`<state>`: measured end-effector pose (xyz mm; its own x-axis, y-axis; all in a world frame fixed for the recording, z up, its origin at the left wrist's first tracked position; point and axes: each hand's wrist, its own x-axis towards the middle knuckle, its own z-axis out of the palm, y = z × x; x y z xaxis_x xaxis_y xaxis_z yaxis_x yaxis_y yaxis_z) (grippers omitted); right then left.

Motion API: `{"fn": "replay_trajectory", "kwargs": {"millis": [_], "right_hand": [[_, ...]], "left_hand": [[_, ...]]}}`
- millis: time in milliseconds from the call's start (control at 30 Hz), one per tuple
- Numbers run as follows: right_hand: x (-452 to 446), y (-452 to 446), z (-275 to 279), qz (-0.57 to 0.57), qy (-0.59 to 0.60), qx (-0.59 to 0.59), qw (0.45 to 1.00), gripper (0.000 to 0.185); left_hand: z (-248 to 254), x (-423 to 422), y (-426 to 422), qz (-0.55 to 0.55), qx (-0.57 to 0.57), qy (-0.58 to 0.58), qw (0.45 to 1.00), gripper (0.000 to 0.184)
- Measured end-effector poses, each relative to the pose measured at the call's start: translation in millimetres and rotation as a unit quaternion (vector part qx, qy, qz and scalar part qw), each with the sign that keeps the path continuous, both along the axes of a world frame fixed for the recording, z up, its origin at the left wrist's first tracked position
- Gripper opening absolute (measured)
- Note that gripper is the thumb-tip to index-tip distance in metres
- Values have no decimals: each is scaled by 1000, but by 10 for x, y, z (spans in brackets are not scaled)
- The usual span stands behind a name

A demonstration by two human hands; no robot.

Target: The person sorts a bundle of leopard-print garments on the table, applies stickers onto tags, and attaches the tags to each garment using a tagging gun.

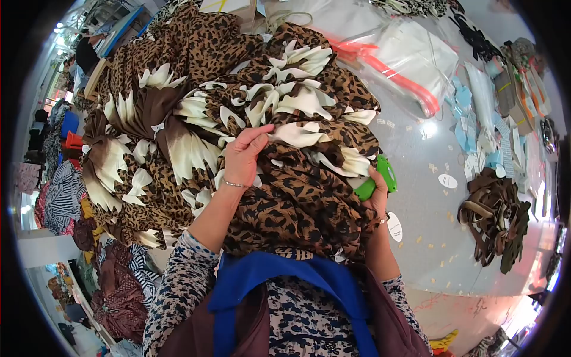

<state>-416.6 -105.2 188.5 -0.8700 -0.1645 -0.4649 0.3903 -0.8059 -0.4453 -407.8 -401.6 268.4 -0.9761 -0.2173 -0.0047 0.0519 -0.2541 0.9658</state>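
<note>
A large heap of brown leopard-print fabric [297, 190] with cream patches lies in front of me and reaches down to my lap. My left hand [241, 163] is closed in a pinch at an edge of this fabric, near a cream patch. At the right edge of the heap, my right hand [376, 193] is wrapped round a bright green plastic hand tool [387, 172], whose exact kind I cannot make out. A white oval tag [394, 227] hangs beside my right wrist. The fabric partly hides the right fingers.
On the grey table [410, 178] to the right lie another oval tag [447, 181], small paper scraps and a pile of brown straps [493, 217]. Clear plastic bags [410, 53] with a red-orange strip lie at the back. Garment piles [122, 291] stand at the left.
</note>
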Motion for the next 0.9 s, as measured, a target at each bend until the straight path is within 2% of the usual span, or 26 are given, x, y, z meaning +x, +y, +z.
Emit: {"fn": "replay_trajectory", "kwargs": {"millis": [233, 400, 533, 767, 833, 900], "right_hand": [[-34, 7, -100, -26, -26, 1, 999, 37], [-15, -3, -42, -30, -20, 10, 999, 38], [24, -2, 24, -46, 2, 26, 999, 40], [58, -3, 331, -9, 77, 62, 995, 42], [32, 35, 198, -12, 81, 88, 993, 41], [12, 51, 116, -13, 78, 101, 992, 41]], "left_hand": [[248, 134, 15, 2, -139, 53, 989, 18], [366, 242, -176, 17, 17, 52, 998, 14], [563, 467, -340, -27, 20, 92, 995, 9], [1083, 752, -960, 93, 52, 172, 979, 8], [1177, 830, -1184, 151, 29, 192, 969, 12], [1331, 916, -1332, 139, 73, 221, 962, 17]]}}
